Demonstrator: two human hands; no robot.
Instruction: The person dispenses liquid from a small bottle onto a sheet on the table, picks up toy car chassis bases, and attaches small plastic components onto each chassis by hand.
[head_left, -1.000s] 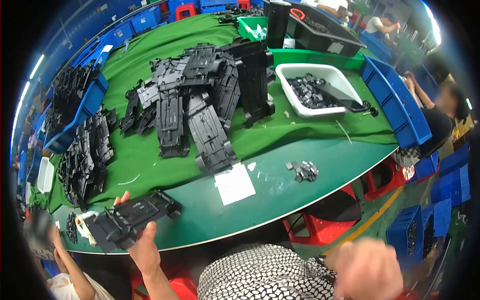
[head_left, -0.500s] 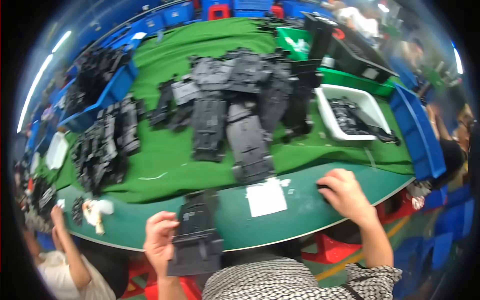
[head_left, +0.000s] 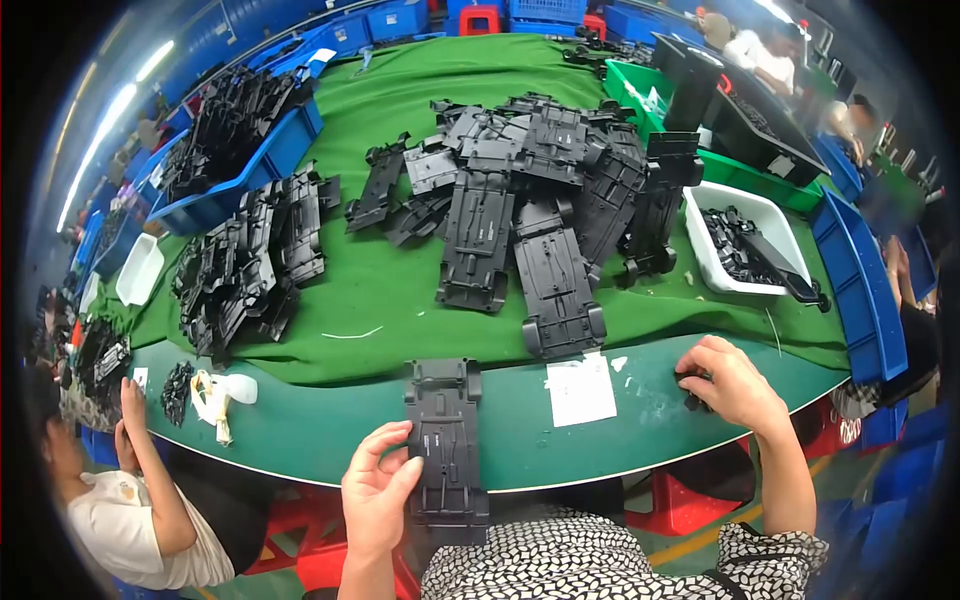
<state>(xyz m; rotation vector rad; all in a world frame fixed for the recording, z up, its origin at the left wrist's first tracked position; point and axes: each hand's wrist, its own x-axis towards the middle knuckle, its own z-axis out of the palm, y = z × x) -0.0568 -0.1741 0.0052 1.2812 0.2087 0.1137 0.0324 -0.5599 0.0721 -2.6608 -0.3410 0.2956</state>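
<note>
My left hand (head_left: 376, 490) grips the left edge of a black plastic toy-car chassis (head_left: 447, 430), thumb on top and fingers along the side. The chassis is held lengthwise at the table's near edge, its ribbed face toward me and its lower end over my lap. To the right, my right hand (head_left: 738, 388) rests low over the green tabletop, fingers curled and pinched on a small black part (head_left: 692, 388), mostly hidden under the fingertips. A white paper square (head_left: 581, 392) lies between my hands.
A heap of black chassis (head_left: 535, 150) covers the green cloth (head_left: 360, 330) ahead. More chassis (head_left: 255, 260) lie left, by a filled blue bin (head_left: 245, 175). A white tub (head_left: 702, 240) of small black parts stands right. A co-worker (head_left: 150, 520) sits at left.
The whole view has shifted, so things appear farther right. The chassis in my left hand has come up a little and straightened. My right hand stays in about the same place on the table.
</note>
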